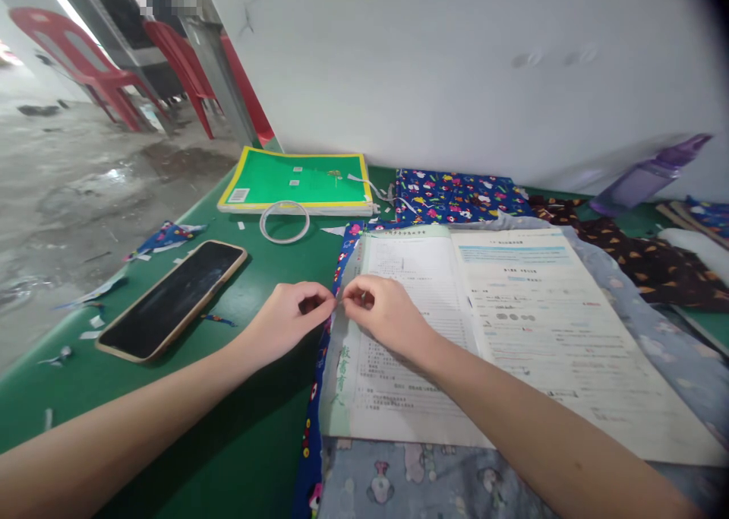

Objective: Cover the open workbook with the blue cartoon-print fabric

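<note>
An open printed book (pixel 407 257) lies on cloth with a grey, animal-patterned face (pixel 392 477). Along the book's left edge runs a strip of the cloth's dark blue, colourful side (pixel 310 428). My left hand (pixel 293 318) is at this strip, thumb and forefinger pinched together. Facing it, my right hand (pixel 387 314) also pinches, over the left page's outer margin. The two sets of fingertips almost meet. Whatever sits between them is too small or hidden to make out.
On the green table (pixel 250 428) are a phone (pixel 174 299), a clear ring (pixel 285 239), scraps (pixel 96 321) and a green book (pixel 301 177). Folded blue cloth (pixel 456 192), brown cloth (pixel 620 253) and a purple bottle (pixel 641 177) line the white wall. Red chairs (pixel 80 55) stand beyond.
</note>
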`<state>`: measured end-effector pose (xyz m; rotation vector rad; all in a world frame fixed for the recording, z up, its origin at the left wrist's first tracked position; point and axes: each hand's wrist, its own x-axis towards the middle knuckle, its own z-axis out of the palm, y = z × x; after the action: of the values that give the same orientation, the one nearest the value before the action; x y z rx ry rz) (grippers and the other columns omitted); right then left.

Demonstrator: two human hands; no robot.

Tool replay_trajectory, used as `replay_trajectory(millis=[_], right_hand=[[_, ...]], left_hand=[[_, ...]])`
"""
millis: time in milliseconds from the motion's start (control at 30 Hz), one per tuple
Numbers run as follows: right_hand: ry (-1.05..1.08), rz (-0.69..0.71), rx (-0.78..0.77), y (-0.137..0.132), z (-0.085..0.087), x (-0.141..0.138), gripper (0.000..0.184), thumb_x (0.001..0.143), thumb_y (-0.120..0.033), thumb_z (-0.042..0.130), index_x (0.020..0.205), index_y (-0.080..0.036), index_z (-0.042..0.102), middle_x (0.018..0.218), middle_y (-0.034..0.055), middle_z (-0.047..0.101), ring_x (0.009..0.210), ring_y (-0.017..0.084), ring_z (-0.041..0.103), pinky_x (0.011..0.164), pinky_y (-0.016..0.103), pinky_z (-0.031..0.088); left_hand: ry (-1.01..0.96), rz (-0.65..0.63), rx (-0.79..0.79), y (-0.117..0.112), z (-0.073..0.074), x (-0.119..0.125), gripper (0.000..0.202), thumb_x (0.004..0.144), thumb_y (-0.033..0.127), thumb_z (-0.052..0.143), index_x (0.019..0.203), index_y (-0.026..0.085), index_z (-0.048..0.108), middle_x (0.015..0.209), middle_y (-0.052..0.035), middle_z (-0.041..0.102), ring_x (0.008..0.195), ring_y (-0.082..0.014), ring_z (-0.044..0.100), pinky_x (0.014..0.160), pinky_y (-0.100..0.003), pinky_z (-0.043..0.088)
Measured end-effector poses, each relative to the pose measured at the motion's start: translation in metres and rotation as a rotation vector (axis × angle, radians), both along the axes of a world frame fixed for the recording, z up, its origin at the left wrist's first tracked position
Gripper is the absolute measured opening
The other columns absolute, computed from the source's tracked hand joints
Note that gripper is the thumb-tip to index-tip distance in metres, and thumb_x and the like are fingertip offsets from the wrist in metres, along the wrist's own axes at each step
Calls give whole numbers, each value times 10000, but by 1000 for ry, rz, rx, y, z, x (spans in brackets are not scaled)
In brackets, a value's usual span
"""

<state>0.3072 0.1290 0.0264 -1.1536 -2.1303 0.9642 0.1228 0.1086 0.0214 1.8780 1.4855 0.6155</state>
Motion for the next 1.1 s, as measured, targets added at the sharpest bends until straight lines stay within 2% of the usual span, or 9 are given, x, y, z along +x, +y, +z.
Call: replay_trajectory(millis=[300,467,667,767,867,967,1100], right_hand=[[53,-94,-20,2,0,0,66,768,-202,519,740,-188,576,696,-14,569,646,104,493,613,233,362],[102,-144,-83,4,-3,2,80,766,-230,513,751,-188,579,661,-18,560,604,101,481,578,236,364],[260,-209,-167,12,0,2,89,759,-249,534,765,-186,596,707,-5,592,622,97,501,606,243,401],[401,-299,-219,28,10,11,90,752,-266,552,768,-184,585,644,-14,559,535,81,465,537,239,384],[467,-364,-219,56,21,31,108,744,-281,575,760,-174,577,602,-11,553,478,80,457,496,246,381],[321,-483,-59,89,26,63,118,716,-283,603,729,-166,598,605,10,594,482,97,502,522,264,417],[20,-690,196,131,24,110,95,712,-256,590,734,-173,631,652,19,643,544,126,570,606,282,443]], left_hand=[[2,-12,9,0,-1,0,268,829,394,488,742,189,637,668,10,642,611,-132,555,560,-225,403],[11,-19,14,-1,0,2,253,834,381,486,747,192,629,658,16,638,591,-124,543,554,-219,393],[40,-42,33,-2,6,5,249,845,369,481,732,193,615,652,21,651,573,-119,548,579,-228,397],[57,-54,32,-3,9,6,257,854,377,467,750,196,617,664,19,653,587,-126,556,591,-238,399],[60,-55,21,-4,7,5,282,872,397,433,778,197,608,689,10,646,621,-139,566,589,-246,407],[83,-14,81,0,3,4,265,884,395,411,866,203,592,768,-8,636,697,-160,578,611,-263,436],[180,16,369,10,-4,2,223,884,297,397,1028,188,528,965,-61,601,941,-209,558,826,-356,458]])
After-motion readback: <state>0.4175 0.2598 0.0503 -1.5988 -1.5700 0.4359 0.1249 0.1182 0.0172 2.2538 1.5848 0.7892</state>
